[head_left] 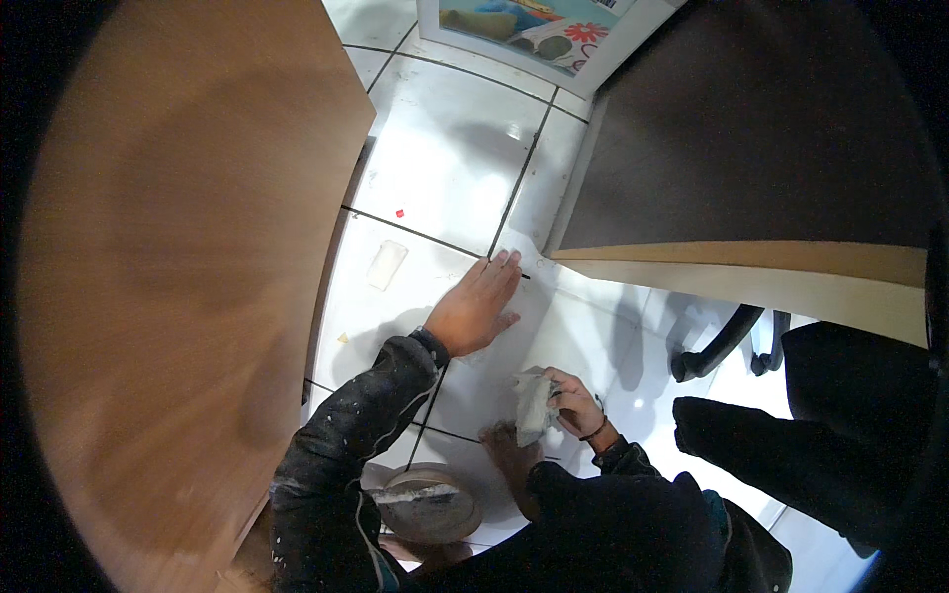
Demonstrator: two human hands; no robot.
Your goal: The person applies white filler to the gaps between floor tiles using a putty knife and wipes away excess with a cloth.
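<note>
Two big wooden boards (168,257) beside white floor tiles (445,168). Left hand (479,306) spread flat, pressed on the tile by the dark grout line. Right hand (573,400) pinching a pale crumpled cloth (534,405) just above the floor. Round bowl (425,504) of grey paste near the floor's bottom edge, partly used. Wiping likely unfinished.

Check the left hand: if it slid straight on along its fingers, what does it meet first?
Likely the lower corner of the dark cabinet. The left hand lies flat on the floor tile, fingers pointing up-right, tips just short of that corner. Depth is unclear.
</note>
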